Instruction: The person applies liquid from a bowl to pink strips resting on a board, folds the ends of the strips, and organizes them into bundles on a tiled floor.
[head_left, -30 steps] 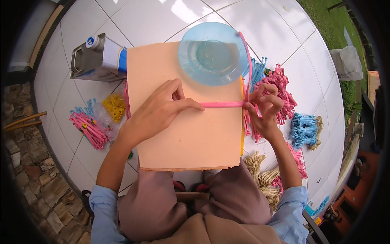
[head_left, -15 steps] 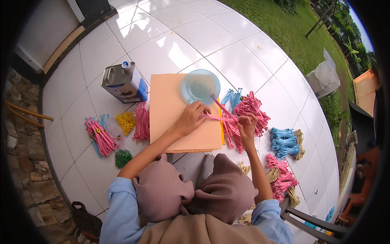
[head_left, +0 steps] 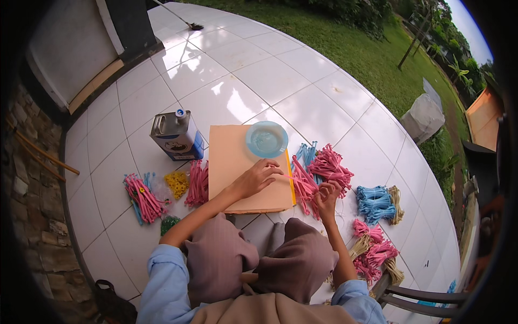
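Observation:
My left hand (head_left: 258,178) is over the peach-coloured board (head_left: 232,191), its fingers closed on a thin pink strip (head_left: 287,175). The strip slants down and right toward my right hand (head_left: 327,196), whose fingers are pinched; against the pink bundle behind, its far end is hard to make out. Just beyond my left hand, a round light-blue bowl (head_left: 266,139) of clear liquid stands on the board. Near my right hand lie bundles of pink strips (head_left: 330,166) with knobbed ends, and some blue strips (head_left: 306,153).
Left of the board stand a metal can (head_left: 177,137), pink strips (head_left: 144,195), yellow pieces (head_left: 176,184) in a bag and green pieces (head_left: 169,222). Blue bundles (head_left: 375,205) and pink-and-beige bundles (head_left: 376,249) lie at right, near a dark chair (head_left: 421,294).
The pink strip's darker end has come out of the bowl and no longer shows. Both hands stay close to the board's right edge. The view has tilted up, bringing in a broom at the top.

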Tool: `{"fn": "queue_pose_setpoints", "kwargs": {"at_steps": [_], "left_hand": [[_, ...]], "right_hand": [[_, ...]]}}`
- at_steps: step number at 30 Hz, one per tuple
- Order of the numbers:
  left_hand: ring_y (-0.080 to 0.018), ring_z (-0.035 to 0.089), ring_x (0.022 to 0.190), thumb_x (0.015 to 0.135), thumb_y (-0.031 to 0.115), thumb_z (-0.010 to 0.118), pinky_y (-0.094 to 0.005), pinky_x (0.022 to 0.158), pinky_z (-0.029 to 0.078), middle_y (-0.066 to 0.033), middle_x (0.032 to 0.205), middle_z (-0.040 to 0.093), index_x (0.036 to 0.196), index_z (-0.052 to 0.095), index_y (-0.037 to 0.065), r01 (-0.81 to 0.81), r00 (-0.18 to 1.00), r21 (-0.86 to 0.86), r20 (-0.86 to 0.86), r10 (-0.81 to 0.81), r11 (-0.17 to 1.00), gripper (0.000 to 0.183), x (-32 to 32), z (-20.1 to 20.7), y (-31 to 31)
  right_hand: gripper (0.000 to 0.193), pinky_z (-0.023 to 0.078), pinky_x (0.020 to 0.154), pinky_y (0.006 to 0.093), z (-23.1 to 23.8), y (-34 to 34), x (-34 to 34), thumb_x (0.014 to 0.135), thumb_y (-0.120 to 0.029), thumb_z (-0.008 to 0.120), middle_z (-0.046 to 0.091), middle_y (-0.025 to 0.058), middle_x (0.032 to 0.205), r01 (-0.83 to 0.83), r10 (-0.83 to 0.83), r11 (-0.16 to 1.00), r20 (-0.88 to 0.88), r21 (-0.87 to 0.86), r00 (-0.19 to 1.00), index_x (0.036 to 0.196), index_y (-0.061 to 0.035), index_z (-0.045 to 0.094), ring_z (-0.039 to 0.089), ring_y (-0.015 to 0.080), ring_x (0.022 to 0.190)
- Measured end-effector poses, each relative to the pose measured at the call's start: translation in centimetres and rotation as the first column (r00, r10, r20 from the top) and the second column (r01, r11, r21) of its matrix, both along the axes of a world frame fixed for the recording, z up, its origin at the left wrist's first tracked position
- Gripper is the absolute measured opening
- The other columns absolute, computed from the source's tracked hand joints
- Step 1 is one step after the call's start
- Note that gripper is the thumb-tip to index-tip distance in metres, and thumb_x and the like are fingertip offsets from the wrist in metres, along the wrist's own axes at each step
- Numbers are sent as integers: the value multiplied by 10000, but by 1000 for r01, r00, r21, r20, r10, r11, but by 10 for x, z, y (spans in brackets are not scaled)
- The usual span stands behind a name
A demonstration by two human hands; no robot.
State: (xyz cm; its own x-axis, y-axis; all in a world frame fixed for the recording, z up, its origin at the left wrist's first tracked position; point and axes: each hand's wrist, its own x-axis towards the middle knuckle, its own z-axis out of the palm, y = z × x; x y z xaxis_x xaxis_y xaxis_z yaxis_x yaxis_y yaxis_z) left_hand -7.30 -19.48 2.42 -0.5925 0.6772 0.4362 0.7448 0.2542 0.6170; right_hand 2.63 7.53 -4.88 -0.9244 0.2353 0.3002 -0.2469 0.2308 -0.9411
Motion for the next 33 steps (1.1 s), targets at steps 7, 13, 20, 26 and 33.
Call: {"fn": "queue_pose_setpoints", "kwargs": {"at_steps": [7, 13, 20, 26, 33], "left_hand": [[-266, 486, 1115, 862, 145, 573, -374, 970, 377, -115, 1155, 501, 1140, 518, 63, -159, 984, 271, -40, 176, 949, 295, 11, 70, -70], [-233, 465, 1152, 864, 501, 523, -401, 1009, 323, -105, 1171, 499, 1236, 447, 55, -154, 988, 282, 14, 156, 947, 585, 37, 183, -135], [-301, 260, 1337, 673, 554, 715, -451, 1102, 188, -163, 1418, 295, 1440, 24, 120, -141, 988, 180, 83, 128, 973, 1119, 61, 179, -169], [-103, 563, 783, 817, 119, 681, -281, 756, 482, -43, 899, 549, 1449, 59, 141, -326, 819, 427, 573, 26, 843, 887, 40, 82, -227], [-61, 475, 710, 962, 410, 366, -186, 594, 393, 3, 799, 502, 1338, 356, 82, -747, 297, 282, 952, -78, 602, 499, 31, -84, -252]], "right_hand": [[580, 539, 751, 336, 178, -22, 4, 790, 137, 543, 444, 140, 1045, -66, 213, 892, -287, 448, 934, 1214, -101, 227, 553, 178, 858], [700, 532, 711, 347, 305, -105, -9, 719, 175, 611, 420, 144, 974, -67, 454, 791, -510, 608, 731, 1248, -101, 244, 517, 181, 771], [673, 501, 749, 295, 305, -256, -43, 714, 186, 586, 362, 85, 960, -350, 519, 852, -541, 389, 662, 1248, -58, 255, 504, 131, 746], [636, 502, 752, 283, 219, -370, -113, 790, 32, 622, 323, 110, 1068, -450, 474, 880, -361, 155, 803, 1300, -21, 245, 542, 153, 860], [558, 417, 930, 365, 11, -419, -69, 884, -73, 502, 333, 216, 1263, -196, 243, 957, 224, -213, 944, 1357, -18, 211, 466, 297, 1107]]}}
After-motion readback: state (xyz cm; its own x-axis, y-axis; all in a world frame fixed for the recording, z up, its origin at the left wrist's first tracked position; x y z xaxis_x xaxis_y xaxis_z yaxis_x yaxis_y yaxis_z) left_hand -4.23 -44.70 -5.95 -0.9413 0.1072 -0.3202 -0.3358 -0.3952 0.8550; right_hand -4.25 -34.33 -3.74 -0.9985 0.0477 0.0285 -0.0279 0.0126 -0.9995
